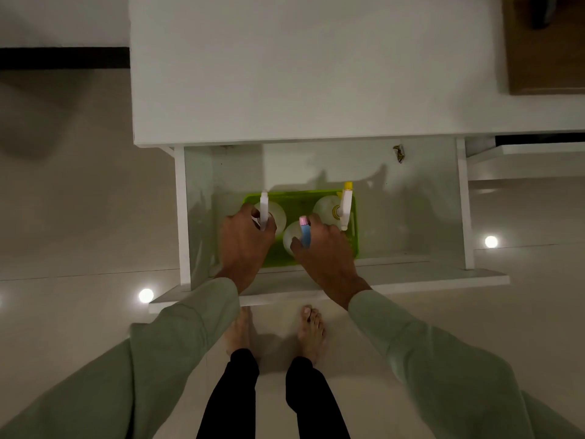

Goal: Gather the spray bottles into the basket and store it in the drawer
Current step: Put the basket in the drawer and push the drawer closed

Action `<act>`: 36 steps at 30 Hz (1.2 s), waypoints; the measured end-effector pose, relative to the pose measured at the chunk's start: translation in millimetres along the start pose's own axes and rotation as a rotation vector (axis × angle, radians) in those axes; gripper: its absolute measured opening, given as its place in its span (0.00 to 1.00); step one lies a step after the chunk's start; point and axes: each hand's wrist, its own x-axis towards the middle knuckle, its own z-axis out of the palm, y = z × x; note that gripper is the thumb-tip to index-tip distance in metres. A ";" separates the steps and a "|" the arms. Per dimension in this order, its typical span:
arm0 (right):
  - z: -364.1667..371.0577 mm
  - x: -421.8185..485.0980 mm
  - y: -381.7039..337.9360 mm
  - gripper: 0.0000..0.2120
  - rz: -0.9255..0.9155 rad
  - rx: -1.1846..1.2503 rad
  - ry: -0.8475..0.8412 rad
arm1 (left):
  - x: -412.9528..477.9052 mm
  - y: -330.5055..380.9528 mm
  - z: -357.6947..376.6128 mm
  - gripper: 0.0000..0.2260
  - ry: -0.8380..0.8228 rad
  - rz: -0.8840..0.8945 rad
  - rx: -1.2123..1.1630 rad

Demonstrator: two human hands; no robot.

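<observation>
A green basket sits inside the open white drawer, near its front. Three spray bottles stand upright in it. My left hand is wrapped around the white-headed bottle at the basket's left. My right hand grips the bottle with the blue and pink head in the middle front. The bottle with the white and yellow head stands free at the basket's right. The basket's front edge is hidden by my hands.
The white desk top overhangs the drawer's back. A small crumpled wrapper lies in the drawer's back right corner. A brown board lies on the desk's far right. My bare feet stand on the glossy floor just before the drawer front.
</observation>
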 end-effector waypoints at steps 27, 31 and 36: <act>-55.1 -112.7 58.7 0.35 0.834 0.849 0.701 | -145.1 -46.2 -46.3 0.13 0.034 0.106 0.061; -57.5 -98.0 56.5 0.26 0.950 1.371 0.467 | -139.1 -59.0 -42.9 0.13 0.022 0.200 0.172; -64.3 -85.3 59.1 0.23 0.976 1.507 0.416 | -122.9 -64.4 -46.9 0.12 0.014 0.284 0.274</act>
